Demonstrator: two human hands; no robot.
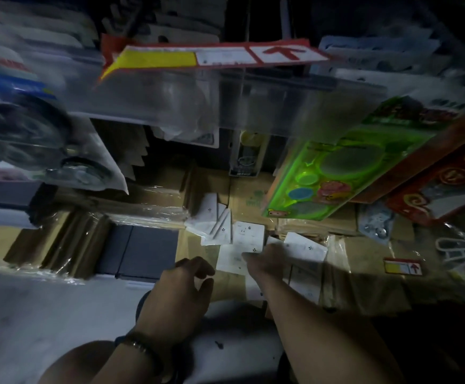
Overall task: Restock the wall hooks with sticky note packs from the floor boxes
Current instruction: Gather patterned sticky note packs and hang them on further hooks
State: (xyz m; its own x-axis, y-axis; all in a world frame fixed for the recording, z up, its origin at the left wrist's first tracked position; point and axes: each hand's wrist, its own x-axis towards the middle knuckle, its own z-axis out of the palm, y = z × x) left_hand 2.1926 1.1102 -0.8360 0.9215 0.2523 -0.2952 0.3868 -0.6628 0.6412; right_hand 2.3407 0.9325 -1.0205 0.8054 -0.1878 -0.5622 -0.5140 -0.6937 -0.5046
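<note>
- Sticky note packs (pixel 243 235): white card faces, matt and smooth, with small dark printed marks.
- Floor boxes (pixel 364 273): brown cardboard, dull and matt.
- Film wrap (pixel 153 210): thin clear plastic, glossy and wrinkled, stretched over the left cartons.
- Green toy pack (pixel 345 173): translucent plastic blister, bright and glossy.
- Shelf-edge strip (pixel 253 106): clear hard plastic, smooth, with a soft sheen.
- Price label (pixel 211 55): printed paper or card in red, yellow and white.
- Dark panel (pixel 142 250): grey, smooth, matt; material unclear.
- Floor (pixel 45 314): pale, smooth, lightly speckled.
- Bracelet (pixel 142 346): dark beads, slightly shiny.
</note>
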